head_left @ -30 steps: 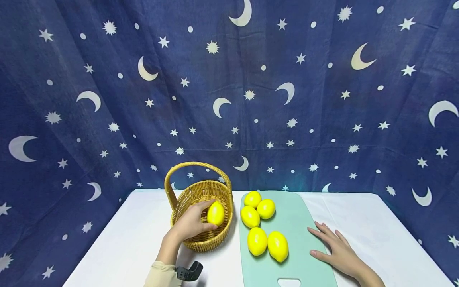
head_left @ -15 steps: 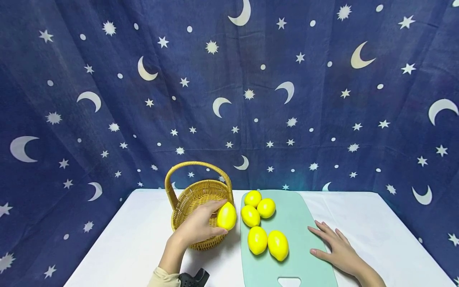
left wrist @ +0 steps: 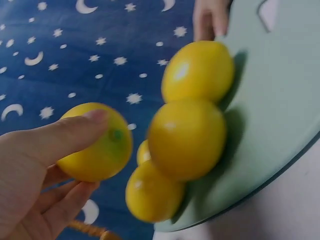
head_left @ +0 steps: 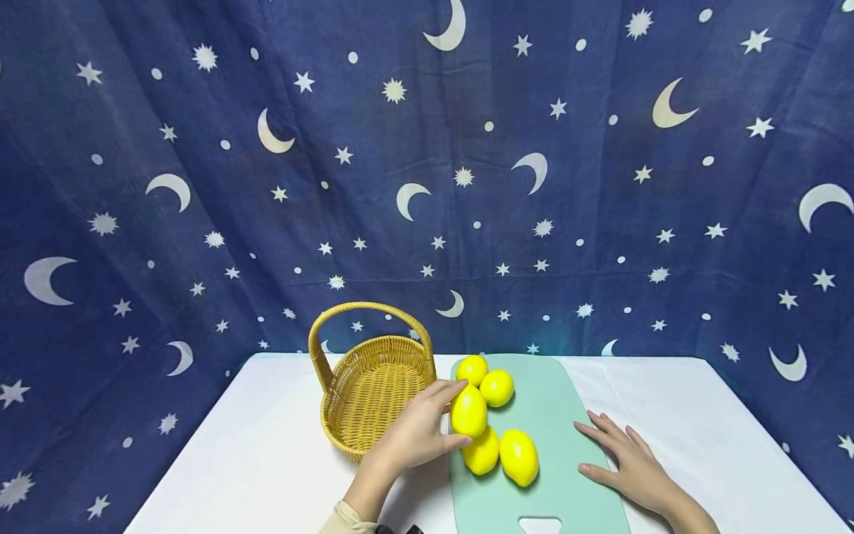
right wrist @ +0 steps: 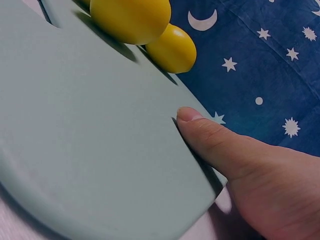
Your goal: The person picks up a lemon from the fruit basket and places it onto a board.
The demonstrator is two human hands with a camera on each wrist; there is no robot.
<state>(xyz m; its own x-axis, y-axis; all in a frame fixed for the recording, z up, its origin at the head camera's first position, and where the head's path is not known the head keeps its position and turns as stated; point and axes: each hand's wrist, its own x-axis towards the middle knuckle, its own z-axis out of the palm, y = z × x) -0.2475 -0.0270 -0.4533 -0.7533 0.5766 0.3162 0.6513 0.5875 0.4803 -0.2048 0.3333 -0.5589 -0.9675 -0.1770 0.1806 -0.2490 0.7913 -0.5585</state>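
Observation:
My left hand point(head_left: 416, 430) pinches a yellow lemon point(head_left: 469, 412) between thumb and fingers, over the left edge of the light green cutting board point(head_left: 567, 437). In the left wrist view the held lemon point(left wrist: 112, 155) is apart from those on the board. Several more lie there: two at the back, one point(head_left: 497, 388) right of the other point(head_left: 472, 368), and a front pair point(head_left: 519, 457). The held lemon hides part of this group in the head view. My right hand point(head_left: 627, 467) rests at the board's right edge with fingers spread, holding nothing.
A golden woven basket point(head_left: 330, 426) with a tall arched handle stands left of the board, no lemon visible in it. A white cloth point(head_left: 267, 452) covers the table. Behind it hangs a dark blue curtain point(head_left: 373, 215) with moons and stars.
My left hand has carried the lemon up out of the basket and to the right, over the board's left edge. The right hand stays where it was.

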